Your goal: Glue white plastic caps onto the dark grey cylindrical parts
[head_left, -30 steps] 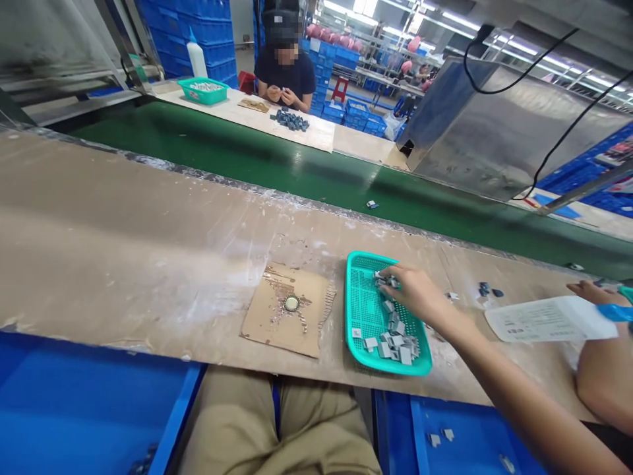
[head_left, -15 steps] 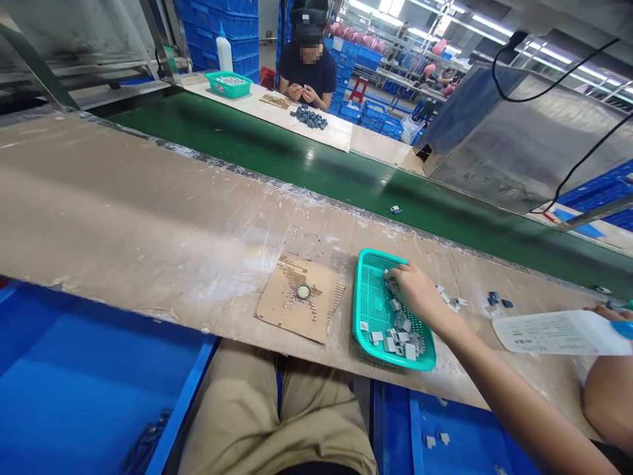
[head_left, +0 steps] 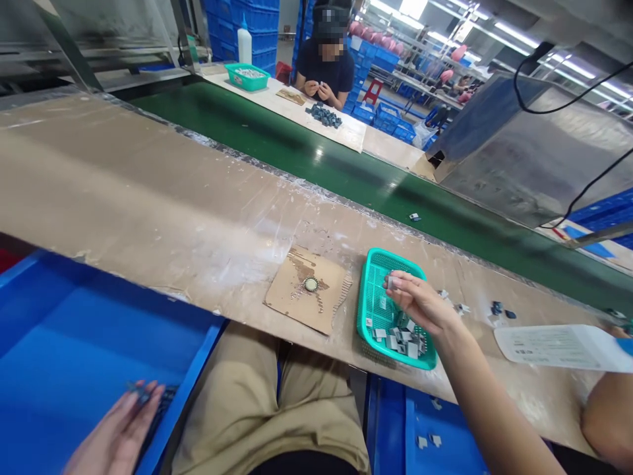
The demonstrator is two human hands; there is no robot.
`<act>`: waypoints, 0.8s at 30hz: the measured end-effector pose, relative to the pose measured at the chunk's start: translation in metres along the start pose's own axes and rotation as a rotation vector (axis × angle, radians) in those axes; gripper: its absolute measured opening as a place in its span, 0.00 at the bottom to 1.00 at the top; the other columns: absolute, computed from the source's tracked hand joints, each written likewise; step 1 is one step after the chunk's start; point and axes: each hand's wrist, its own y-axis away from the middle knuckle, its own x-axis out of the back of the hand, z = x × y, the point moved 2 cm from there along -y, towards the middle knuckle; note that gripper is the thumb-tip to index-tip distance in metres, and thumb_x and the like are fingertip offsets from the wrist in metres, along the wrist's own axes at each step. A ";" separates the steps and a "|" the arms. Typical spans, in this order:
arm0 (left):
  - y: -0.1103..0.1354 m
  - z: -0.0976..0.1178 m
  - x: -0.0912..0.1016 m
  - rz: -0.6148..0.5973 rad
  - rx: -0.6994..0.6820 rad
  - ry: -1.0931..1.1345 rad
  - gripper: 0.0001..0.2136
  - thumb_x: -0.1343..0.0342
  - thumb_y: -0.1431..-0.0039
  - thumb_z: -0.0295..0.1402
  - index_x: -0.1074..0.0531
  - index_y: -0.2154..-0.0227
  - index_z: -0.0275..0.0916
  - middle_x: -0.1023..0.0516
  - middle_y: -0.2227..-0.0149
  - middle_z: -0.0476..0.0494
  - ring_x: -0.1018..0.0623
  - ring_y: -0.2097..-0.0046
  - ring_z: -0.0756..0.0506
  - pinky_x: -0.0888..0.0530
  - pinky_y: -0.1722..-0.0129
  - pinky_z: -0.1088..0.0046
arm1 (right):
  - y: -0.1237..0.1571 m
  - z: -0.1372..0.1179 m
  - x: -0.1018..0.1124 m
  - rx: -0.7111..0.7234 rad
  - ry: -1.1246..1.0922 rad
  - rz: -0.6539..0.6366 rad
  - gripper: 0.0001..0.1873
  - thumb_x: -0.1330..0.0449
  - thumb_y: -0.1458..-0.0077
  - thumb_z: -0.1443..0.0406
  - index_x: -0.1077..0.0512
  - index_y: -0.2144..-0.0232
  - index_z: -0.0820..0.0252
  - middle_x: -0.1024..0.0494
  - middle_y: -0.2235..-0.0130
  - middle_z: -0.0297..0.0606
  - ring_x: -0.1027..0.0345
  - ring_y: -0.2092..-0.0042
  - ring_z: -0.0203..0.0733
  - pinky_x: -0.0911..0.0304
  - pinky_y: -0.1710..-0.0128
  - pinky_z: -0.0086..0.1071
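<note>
My right hand [head_left: 420, 300] pinches a small grey piece [head_left: 391, 282] between thumb and fingers, just above a green plastic basket [head_left: 366, 297]. More small grey-white pieces [head_left: 401, 340] lie loose in the basket's near end. My left hand [head_left: 121, 425], partly cut off at the lower left, is over a blue bin [head_left: 64, 343] and grips a small dark blue piece [head_left: 140, 394]. Dark pieces [head_left: 165, 402] lie behind its fingers in the bin. Left of the basket, a cardboard square [head_left: 291, 300] carries brown glue smears and a small round pot [head_left: 311, 284].
Behind the worktop runs a green conveyor belt [head_left: 277, 150] with one small piece [head_left: 414, 216] on it. Across it, a person [head_left: 324, 72] handles small parts. Another person's arm [head_left: 608, 412] and a white bottle [head_left: 554, 344] are at right. A second blue bin [head_left: 445, 429] stands below.
My left hand has come into view over the left bin with a dark piece in its fingers. My right hand has risen from the basket's contents, holding a grey piece. The view has shifted slightly.
</note>
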 end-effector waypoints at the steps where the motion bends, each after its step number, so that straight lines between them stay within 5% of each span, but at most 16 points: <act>1: 0.002 -0.006 -0.003 -0.030 0.057 0.016 0.10 0.53 0.42 0.21 0.27 0.71 0.34 0.22 0.72 0.44 0.22 0.70 0.49 0.23 0.77 0.80 | 0.001 0.002 -0.004 -0.013 0.044 -0.003 0.15 0.27 0.67 0.61 0.27 0.75 0.57 0.27 0.73 0.30 0.31 0.69 0.33 0.32 0.64 0.27; 5: 0.016 -0.030 -0.022 -0.312 0.090 0.034 0.07 0.40 0.56 0.15 0.26 0.74 0.32 0.21 0.72 0.43 0.21 0.70 0.47 0.23 0.74 0.82 | 0.005 0.001 -0.028 0.075 0.328 -0.030 0.20 0.28 0.64 0.59 0.27 0.66 0.57 0.24 0.69 0.34 0.28 0.64 0.39 0.33 0.61 0.31; 10: 0.035 -0.048 -0.052 -0.602 0.089 0.103 0.21 0.26 0.79 0.28 0.24 0.75 0.32 0.23 0.76 0.44 0.24 0.73 0.51 0.24 0.75 0.84 | 0.005 -0.008 -0.078 0.342 0.662 -0.206 0.15 0.36 0.53 0.58 0.27 0.63 0.59 0.22 0.60 0.42 0.28 0.58 0.45 0.32 0.58 0.37; 15: 0.049 -0.052 -0.070 -0.717 0.162 0.162 0.18 0.26 0.74 0.30 0.23 0.74 0.32 0.23 0.75 0.45 0.24 0.70 0.52 0.23 0.69 0.83 | -0.005 -0.004 -0.113 0.617 1.084 -0.311 0.12 0.44 0.46 0.63 0.25 0.61 0.57 0.22 0.61 0.40 0.27 0.63 0.44 0.32 0.60 0.38; 20: 0.055 -0.052 -0.073 -0.702 0.206 0.155 0.19 0.27 0.72 0.29 0.22 0.72 0.30 0.21 0.72 0.43 0.23 0.68 0.51 0.23 0.66 0.82 | -0.016 0.009 -0.119 0.643 1.214 -0.318 0.17 0.45 0.47 0.66 0.32 0.53 0.54 0.20 0.62 0.37 0.26 0.60 0.46 0.32 0.60 0.39; 24: 0.055 -0.055 -0.077 -0.766 0.196 0.135 0.17 0.28 0.67 0.29 0.22 0.70 0.30 0.20 0.70 0.42 0.22 0.67 0.50 0.23 0.63 0.81 | -0.018 0.015 -0.120 0.645 1.227 -0.333 0.14 0.44 0.48 0.67 0.32 0.57 0.55 0.21 0.60 0.39 0.27 0.57 0.47 0.32 0.58 0.40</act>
